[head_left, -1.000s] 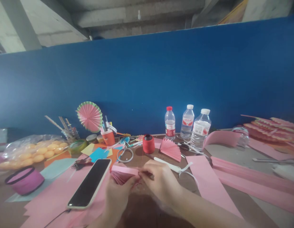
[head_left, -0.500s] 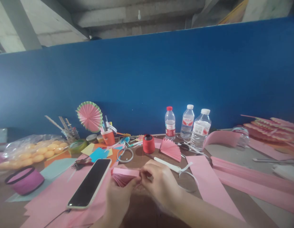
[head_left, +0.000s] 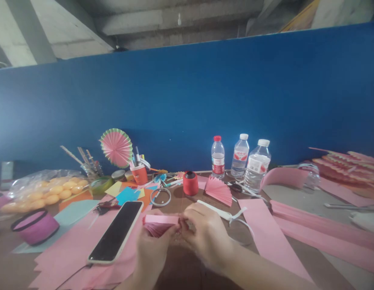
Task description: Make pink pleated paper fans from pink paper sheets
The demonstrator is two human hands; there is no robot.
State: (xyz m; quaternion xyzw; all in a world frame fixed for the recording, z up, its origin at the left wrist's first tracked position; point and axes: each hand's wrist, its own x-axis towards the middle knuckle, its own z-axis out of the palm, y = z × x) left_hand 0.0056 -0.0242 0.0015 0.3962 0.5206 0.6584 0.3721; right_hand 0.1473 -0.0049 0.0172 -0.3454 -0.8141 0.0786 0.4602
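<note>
My left hand (head_left: pixel 153 245) is closed around a folded stack of pleated pink paper (head_left: pixel 161 219), its thumb along the near side. At the stack's right end, the thumb and fingers of my right hand (head_left: pixel 205 229) are pinched together. Whatever lies between those fingertips is too small to make out. Just beyond my hands stands a cone of red thread (head_left: pixel 190 183). To its right a pink pleated paper fan (head_left: pixel 219 191) lies spread on the table. Left of my left hand, a phone (head_left: pixel 117 233) rests on pink paper sheets (head_left: pixel 66 249).
Three water bottles (head_left: pixel 217 158) stand along the blue partition (head_left: pixel 187 92). At the back left are a red cup of pens (head_left: pixel 139 174), a round paper fan (head_left: pixel 116 148) and a bag of orange balls (head_left: pixel 54 193). Pink strips (head_left: pixel 268 229) lie right, beside a white tool (head_left: pixel 214 210).
My right hand's fingers have curled in slightly at the paper's end. My left hand keeps its hold. The whole view has shifted a little.
</note>
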